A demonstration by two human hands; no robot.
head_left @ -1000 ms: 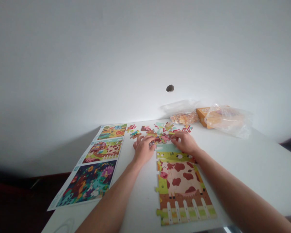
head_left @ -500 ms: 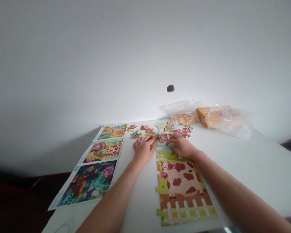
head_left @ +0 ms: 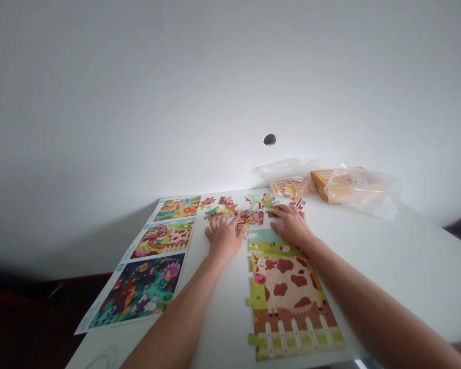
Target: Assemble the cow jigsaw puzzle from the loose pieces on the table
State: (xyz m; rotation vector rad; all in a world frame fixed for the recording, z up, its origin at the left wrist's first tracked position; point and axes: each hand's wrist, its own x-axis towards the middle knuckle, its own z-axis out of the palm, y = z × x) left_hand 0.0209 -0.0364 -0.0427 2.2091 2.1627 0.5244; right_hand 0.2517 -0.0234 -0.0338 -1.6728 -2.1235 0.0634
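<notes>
A partly joined jigsaw puzzle [head_left: 292,294] lies on the white table, showing a spotted cow above a white fence. Its left edge has free knobs. My left hand [head_left: 225,237] rests palm down left of the puzzle's far end, fingers spread at the near side of the loose puzzle pieces [head_left: 255,218]. A small piece shows by its index finger and thumb; whether it is touched, I cannot tell. Over the puzzle's far right corner is my right hand [head_left: 292,224], fingers apart and reaching onto loose pieces, partly covering them.
A printed sheet [head_left: 128,261] with three pictures, the middle one including a spotted cow, lies to the left. At the back stand a clear bag of pieces [head_left: 292,186] and an orange box [head_left: 322,184] partly under a clear plastic bag [head_left: 369,192]. A white wall [head_left: 200,102] rises behind.
My right hand has moved slightly right and away from me, off the puzzle's far edge, uncovering more of its top. My left hand has shifted a little left, its fingers spreading.
</notes>
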